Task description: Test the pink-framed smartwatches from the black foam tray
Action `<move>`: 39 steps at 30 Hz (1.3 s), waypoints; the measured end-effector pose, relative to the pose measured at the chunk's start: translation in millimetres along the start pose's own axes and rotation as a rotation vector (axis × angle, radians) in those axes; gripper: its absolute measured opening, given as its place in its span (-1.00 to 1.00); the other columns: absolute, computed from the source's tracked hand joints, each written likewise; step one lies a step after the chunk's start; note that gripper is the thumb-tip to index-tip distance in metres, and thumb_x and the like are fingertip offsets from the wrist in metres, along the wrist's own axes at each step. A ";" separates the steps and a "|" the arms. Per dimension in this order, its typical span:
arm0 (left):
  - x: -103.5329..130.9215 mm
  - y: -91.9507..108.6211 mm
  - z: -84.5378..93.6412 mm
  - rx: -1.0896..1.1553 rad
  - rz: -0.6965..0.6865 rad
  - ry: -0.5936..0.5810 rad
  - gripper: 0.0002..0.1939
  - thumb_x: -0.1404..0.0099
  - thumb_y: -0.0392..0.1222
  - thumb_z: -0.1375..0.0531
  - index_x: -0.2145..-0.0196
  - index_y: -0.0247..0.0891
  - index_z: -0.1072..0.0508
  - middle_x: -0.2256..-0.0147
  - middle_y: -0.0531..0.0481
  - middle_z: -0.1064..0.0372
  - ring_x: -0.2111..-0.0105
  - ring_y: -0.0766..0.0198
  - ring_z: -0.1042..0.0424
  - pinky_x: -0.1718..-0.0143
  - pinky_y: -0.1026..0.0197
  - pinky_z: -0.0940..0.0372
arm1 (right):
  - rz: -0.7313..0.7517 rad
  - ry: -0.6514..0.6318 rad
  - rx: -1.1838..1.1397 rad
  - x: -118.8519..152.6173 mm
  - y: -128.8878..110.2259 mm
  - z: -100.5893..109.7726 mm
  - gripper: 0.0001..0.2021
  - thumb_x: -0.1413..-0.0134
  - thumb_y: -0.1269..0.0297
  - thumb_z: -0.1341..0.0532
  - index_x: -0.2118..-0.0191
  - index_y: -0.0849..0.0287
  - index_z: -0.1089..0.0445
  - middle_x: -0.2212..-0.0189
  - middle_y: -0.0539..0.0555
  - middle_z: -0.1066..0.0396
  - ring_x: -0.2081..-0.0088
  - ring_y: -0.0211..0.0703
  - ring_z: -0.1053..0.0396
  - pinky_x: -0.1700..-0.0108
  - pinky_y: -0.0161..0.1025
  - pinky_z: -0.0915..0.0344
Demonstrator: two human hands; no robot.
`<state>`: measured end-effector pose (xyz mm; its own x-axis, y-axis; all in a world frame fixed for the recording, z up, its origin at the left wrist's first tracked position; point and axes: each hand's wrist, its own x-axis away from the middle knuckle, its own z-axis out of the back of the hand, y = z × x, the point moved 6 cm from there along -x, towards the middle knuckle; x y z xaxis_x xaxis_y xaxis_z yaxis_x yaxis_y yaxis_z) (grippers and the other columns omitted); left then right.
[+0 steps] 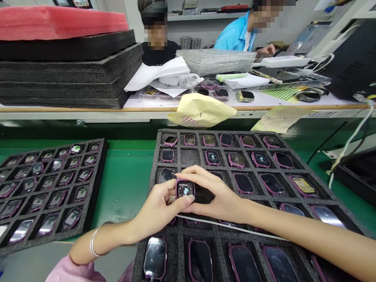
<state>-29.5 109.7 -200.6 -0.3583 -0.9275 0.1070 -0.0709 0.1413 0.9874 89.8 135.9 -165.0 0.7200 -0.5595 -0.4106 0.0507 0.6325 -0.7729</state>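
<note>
Both my hands are closed around one smartwatch with a purple case and a lit round dial. My left hand grips its left side, the thumb lying across the lower screen. From the right, my right hand has its fingers over the top edge and its thumb near the bottom. Below them lies a black foam tray with strapless purple watches in its compartments, some with lit screens. One compartment in its second row holds no watch. A white cable runs beneath my right wrist.
A second foam tray of watches lies at the left on the green mat. Black foam trays are stacked on the shelf under red foam. Two people sit beyond. Clear plastic trays, papers and cables crowd the shelf.
</note>
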 end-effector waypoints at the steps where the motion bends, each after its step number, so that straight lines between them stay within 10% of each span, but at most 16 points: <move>1: 0.1 -1.1 -0.1 -0.012 0.006 -0.005 -0.77 -0.28 -0.10 -0.24 0.22 -0.33 -0.43 0.38 0.00 -0.37 0.41 0.34 -0.28 0.40 0.32 -0.19 | 0.007 0.001 0.033 0.7 -0.8 -0.3 -0.41 -0.07 0.40 -0.38 -0.20 0.19 -0.22 0.07 0.18 -0.32 0.04 -0.10 -0.33 -0.02 -0.16 -0.31; 34: -2.3 -7.0 -3.4 -0.033 0.015 -0.040 -0.53 -0.21 -0.07 -0.30 -0.02 -0.24 -0.31 0.22 -0.03 -0.35 0.29 0.26 -0.33 0.29 0.26 -0.26 | -0.045 -0.026 0.567 -0.7 -11.9 4.6 -0.59 -0.14 0.26 -0.26 -0.09 0.28 -0.32 0.16 0.28 -0.39 0.13 0.12 -0.34 0.08 0.07 -0.32; 39: -4.0 -6.1 1.6 0.088 0.043 0.010 -0.46 -0.13 -0.12 -0.36 0.00 -0.22 -0.24 0.39 0.14 -0.18 0.56 0.50 -0.08 0.60 0.42 -0.01 | -0.466 0.139 -0.096 -6.6 12.0 23.0 -0.72 -0.16 0.08 -0.25 0.28 0.24 -0.47 0.41 0.08 -0.44 0.39 -0.13 -0.36 0.29 -0.20 -0.33</move>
<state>-29.1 113.0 -207.2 -0.3537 -0.9232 0.1503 -0.1373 0.2102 0.9680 101.6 159.5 -160.4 0.5362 -0.8415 -0.0663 0.2764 0.2492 -0.9282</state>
